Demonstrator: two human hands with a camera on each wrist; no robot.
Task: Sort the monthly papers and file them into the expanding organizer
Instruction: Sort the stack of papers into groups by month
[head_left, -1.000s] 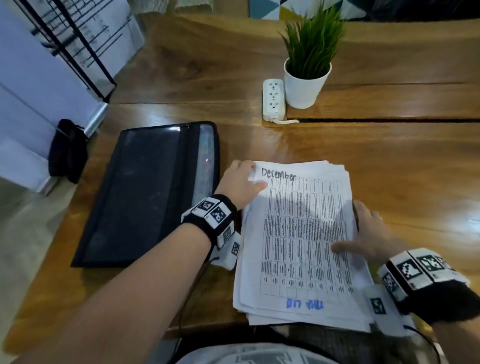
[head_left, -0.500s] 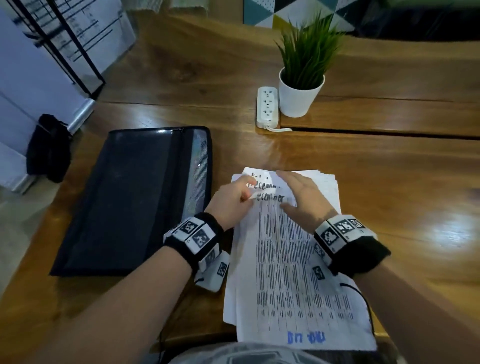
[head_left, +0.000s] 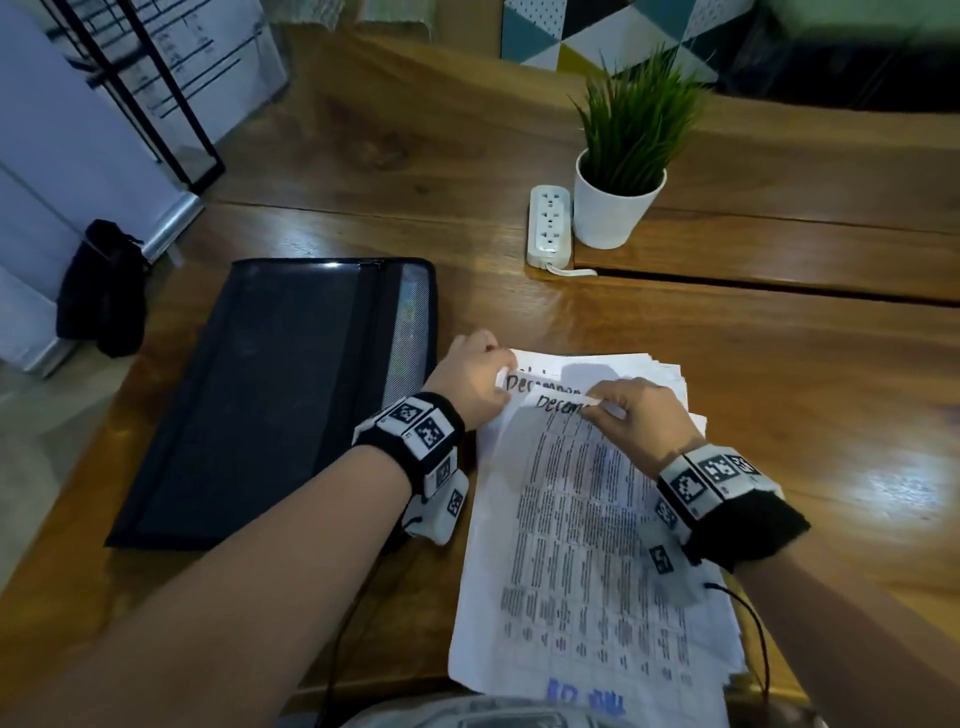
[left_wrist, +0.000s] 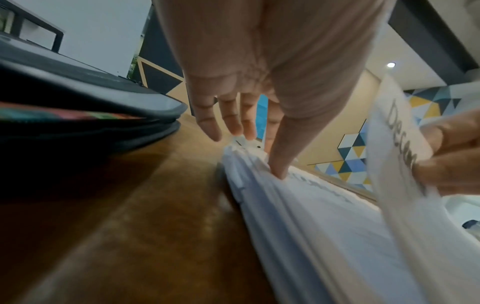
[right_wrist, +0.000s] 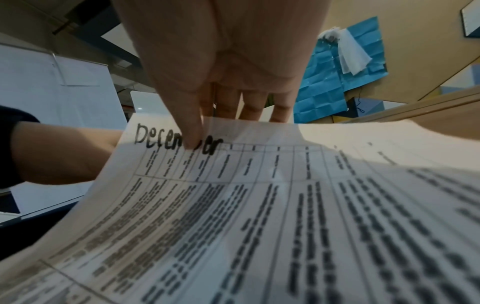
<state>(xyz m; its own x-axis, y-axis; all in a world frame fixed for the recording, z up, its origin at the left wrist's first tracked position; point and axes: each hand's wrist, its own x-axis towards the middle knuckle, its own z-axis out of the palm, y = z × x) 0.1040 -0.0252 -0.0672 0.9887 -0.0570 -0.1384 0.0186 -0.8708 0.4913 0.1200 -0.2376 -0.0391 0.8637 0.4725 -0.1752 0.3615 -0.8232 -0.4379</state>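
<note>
My wooden table (head_left: 779, 395) carries everything: black expanding organizer (head_left: 270, 395) lying flat on the left, stack of papers (head_left: 587, 561) just right of it at the near edge, white power strip (head_left: 549, 224) farther back, touching the white pot of a green plant (head_left: 621, 208) that stands on a raised wooden board (head_left: 810, 254)

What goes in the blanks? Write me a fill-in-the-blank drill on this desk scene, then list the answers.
1. The right hand pinches the top sheet, which is headed ____.
2. The black organizer lies to the ____ of the paper stack.
3. The white power strip sits beside a potted ____.
4. The left hand has its thumb on the stack's ____ corner.

Answers: December; left; plant; top-left
</note>
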